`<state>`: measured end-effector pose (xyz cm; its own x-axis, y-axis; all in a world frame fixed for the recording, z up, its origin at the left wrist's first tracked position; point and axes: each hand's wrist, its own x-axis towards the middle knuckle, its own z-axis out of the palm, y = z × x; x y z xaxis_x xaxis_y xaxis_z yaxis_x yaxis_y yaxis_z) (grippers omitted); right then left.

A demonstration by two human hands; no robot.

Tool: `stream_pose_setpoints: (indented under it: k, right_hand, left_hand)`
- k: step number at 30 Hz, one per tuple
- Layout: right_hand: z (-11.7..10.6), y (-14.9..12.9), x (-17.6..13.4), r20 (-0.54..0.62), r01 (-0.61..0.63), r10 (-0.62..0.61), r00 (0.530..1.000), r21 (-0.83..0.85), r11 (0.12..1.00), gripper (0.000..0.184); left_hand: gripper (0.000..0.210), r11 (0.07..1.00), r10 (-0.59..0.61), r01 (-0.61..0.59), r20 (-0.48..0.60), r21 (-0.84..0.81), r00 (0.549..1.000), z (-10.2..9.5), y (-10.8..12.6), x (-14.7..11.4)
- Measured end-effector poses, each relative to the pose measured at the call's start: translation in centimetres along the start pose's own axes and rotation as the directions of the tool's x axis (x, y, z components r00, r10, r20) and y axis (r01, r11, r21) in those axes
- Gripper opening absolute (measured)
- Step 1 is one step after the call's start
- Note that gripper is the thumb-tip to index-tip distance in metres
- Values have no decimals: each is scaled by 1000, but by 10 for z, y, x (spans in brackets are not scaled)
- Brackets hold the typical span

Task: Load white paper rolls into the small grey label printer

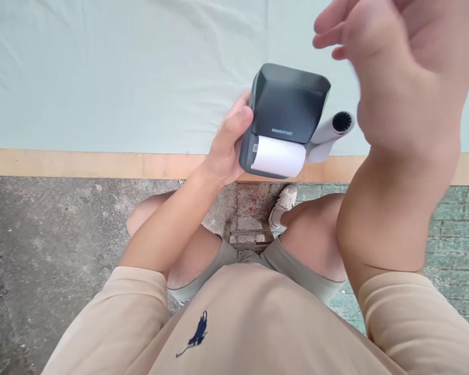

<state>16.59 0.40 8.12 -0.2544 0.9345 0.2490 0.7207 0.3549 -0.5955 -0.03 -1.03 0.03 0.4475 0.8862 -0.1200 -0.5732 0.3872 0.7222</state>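
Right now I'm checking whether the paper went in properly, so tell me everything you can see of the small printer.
The printer is a compact dark grey box, plastic by its look, with small pale lettering on the front. Its lid stands tilted open, and a white paper roll sits in the bay below. The left hand grips its left side, holding it above the table edge. A pale grey tube with a dark end pokes out beside its right side. The right hand hovers above, not touching.
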Motion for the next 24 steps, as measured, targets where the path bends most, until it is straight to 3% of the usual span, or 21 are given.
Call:
stream_pose_setpoints:
  k: [2, 4, 6, 8, 12, 14, 18, 22, 24]
  right_hand:
    - [-3, 1, -1, 139, 11, -16, 990, 35, 999, 36]
    - [-3, 2, -1, 308, -28, 45, 950, -60, 998, 46]
    - [-1, 1, 0, 366, -97, 128, 922, -102, 990, 53]
    - [3, -1, 0, 381, -149, 169, 909, -80, 986, 59]
    - [7, -3, 1, 350, -159, 174, 920, -73, 985, 58]
    - [5, -1, 2, 332, -110, 119, 936, -44, 993, 55]
    - [-2, 8, 1, 346, 29, -31, 938, 11, 1000, 52]
    - [-5, 6, 1, 350, 95, -78, 934, -34, 995, 52]
    - [-4, 0, 1, 271, -11, -7, 962, 65, 998, 47]
  left_hand:
    - [35, 1000, -4, 3, 22, 28, 1000, -1, 0, 0]
    - [30, 999, -13, 12, 25, 50, 1000, -1, 0, -1]
    - [28, 997, -32, 33, -16, 69, 999, -1, 0, -3]
    - [28, 996, -48, 53, -61, 75, 997, -1, 1, -4]
    - [29, 999, -24, 23, -17, -46, 1000, 1, 4, -1]
    - [34, 996, 13, -15, -24, -89, 1000, 0, 4, 1]
    - [24, 996, 68, -74, -95, -55, 993, -3, 0, 5]
    - [18, 996, 10, -25, -171, -87, 985, -7, -3, 8]
    - [17, 995, -15, -6, -201, -99, 979, -6, -3, 9]
